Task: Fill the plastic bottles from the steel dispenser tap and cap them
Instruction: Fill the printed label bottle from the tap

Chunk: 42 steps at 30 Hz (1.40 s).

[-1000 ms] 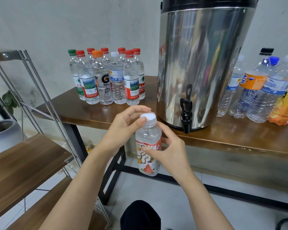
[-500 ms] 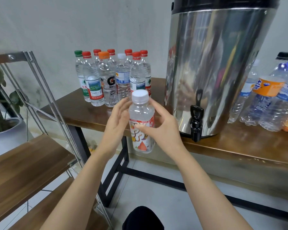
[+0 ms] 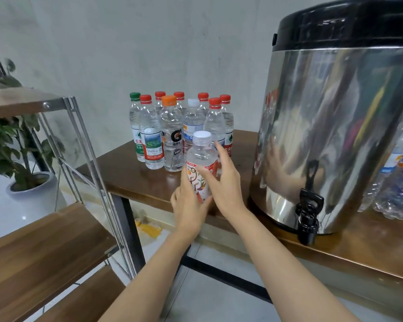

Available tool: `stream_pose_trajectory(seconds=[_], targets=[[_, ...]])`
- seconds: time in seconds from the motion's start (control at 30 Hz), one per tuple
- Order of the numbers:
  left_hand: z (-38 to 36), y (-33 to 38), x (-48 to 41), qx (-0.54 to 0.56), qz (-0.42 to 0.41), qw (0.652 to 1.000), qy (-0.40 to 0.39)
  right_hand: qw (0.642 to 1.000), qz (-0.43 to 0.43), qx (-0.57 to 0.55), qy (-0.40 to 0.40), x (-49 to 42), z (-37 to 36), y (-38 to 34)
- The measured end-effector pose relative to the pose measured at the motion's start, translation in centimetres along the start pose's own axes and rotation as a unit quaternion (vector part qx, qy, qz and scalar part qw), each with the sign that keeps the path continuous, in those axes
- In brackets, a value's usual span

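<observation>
1. The left grip [image 3: 190, 205] curls round the base of the small clear plastic bottle [image 3: 201, 156] with a white cap and patterned label. Earlier its fingers lay flat alongside.
2. The right grip [image 3: 226, 184], wrapped round the bottle before, now rests straight-fingered against its side.
3. The bottle, upright, has moved to the brown wooden table [image 3: 130, 175] edge, left of the shiny steel dispenser [image 3: 335, 124].

Both your bare forearms reach forward and converge. Your left hand [image 3: 187, 205], slightly blurred, wraps the lower part of the bottle [image 3: 201, 156]. Your right hand [image 3: 222, 182], just beside it, lays straight fingers along the bottle's right side, thumb across its front.
</observation>
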<state>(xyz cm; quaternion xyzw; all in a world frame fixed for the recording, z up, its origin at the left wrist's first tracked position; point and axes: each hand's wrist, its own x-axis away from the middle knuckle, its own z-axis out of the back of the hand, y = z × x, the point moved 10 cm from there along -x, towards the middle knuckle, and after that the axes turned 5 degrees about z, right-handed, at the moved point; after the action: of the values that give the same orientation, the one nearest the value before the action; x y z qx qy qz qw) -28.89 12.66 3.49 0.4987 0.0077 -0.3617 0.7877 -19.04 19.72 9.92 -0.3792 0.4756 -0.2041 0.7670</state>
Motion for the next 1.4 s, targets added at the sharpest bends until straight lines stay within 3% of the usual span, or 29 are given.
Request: stream_pose_trajectory(seconds=[0.27, 0.63, 0.87, 1.2, 1.4], targets=[[3.3, -3.7, -3.6, -0.05, 0.071, 0.988, 0.129, 0.973, -0.005, 0.213, -0.09, 2.1, -1.5, 4.0], [6.5, -8.3, -9.5, -0.123, 0.199, 0.951, 0.202, 0.96, 0.02, 0.268, -0.077, 2.0, -1.8, 4.0], [6.0, -9.8, -11.5, -0.103, 0.233, 0.945, 0.204, 0.963, 0.008, 0.262, -0.065, 2.0, -1.5, 4.3], [5.9, -8.4, -8.9, -0.09, 0.211, 0.953, 0.199, 0.957, 0.009, 0.28, -0.076, 1.9, -1.8, 4.4], [3.4, -4.2, -2.8, -0.045, 0.151, 0.982, 0.105, 0.949, 0.052, 0.288, -0.115, 4.0, -0.5, 2.6]])
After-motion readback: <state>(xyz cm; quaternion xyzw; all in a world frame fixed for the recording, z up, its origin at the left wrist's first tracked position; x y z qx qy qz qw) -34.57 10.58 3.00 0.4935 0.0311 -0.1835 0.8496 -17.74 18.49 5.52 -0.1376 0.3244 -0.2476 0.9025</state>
